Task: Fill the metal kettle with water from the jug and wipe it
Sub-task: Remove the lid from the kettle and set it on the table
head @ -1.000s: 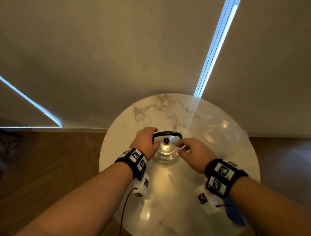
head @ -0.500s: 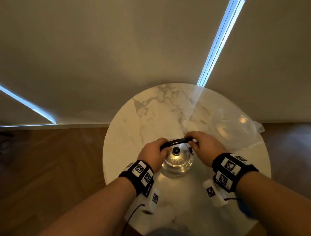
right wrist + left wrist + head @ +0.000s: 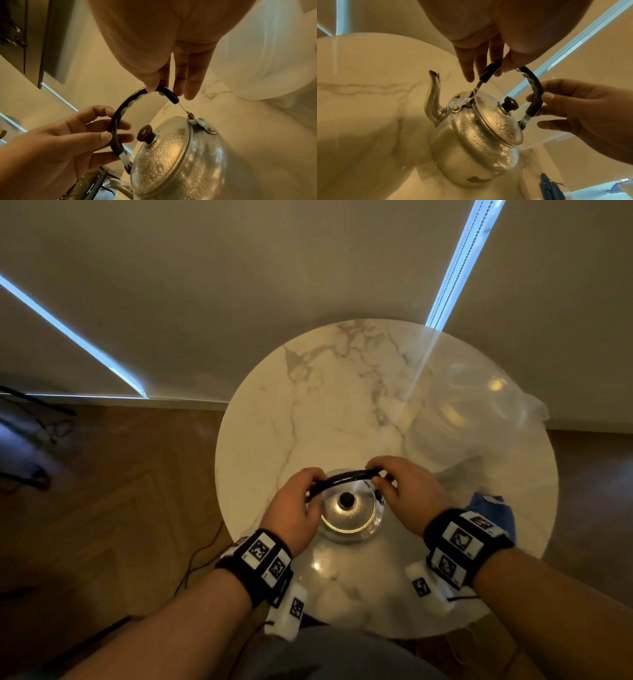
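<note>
The metal kettle [image 3: 347, 513] stands on the round marble table [image 3: 308, 412], near its front, with the lid on and a dark knob [image 3: 346, 501] on top. Its black handle [image 3: 342, 478] is raised over the lid. My left hand [image 3: 313, 487] pinches the handle's left end, on the spout [image 3: 433, 94] side. My right hand [image 3: 376, 474] pinches the right end. Both wrist views show thumb and fingers closed round the handle [image 3: 537, 88] [image 3: 113, 135]. Droplets cover the lid [image 3: 168, 151]. The clear plastic jug [image 3: 472, 412] stands at the back right.
A blue cloth [image 3: 493, 508] lies on the table just right of my right wrist. A wall with blinds rises behind the table. Wooden floor [image 3: 120, 508] with cables lies to the left, below the table's edge.
My right hand has closed on the right end of the handle, which it was only reaching toward a second ago. The head view has pulled back, showing more of the jug and cloth.
</note>
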